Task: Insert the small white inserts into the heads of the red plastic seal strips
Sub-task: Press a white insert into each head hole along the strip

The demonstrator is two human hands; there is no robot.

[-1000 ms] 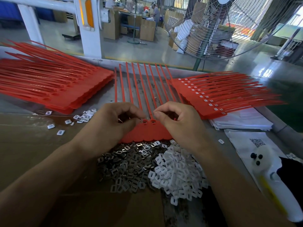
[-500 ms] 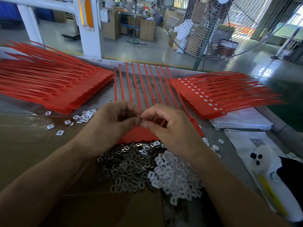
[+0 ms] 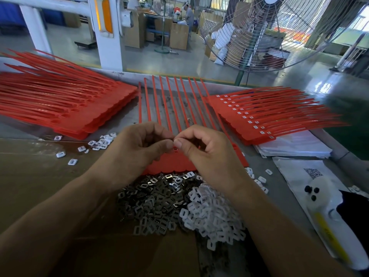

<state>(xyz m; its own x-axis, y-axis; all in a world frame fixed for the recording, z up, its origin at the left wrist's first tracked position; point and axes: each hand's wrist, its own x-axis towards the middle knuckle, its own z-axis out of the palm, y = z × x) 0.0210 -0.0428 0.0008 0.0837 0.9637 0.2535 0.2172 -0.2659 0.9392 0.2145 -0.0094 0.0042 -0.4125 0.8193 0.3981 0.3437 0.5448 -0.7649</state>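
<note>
left hand [image 3: 139, 144] and right hand [image 3: 207, 148]: fingertips pinched together, pinched item too small to tell | strip head [image 3: 175, 149] just below them | red seal strips [image 3: 169, 108] run far-near

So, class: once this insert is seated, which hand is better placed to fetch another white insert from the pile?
The right hand, probably: the white inserts pile lies directly below its wrist, while the left hand sits above the metal clips.
</note>
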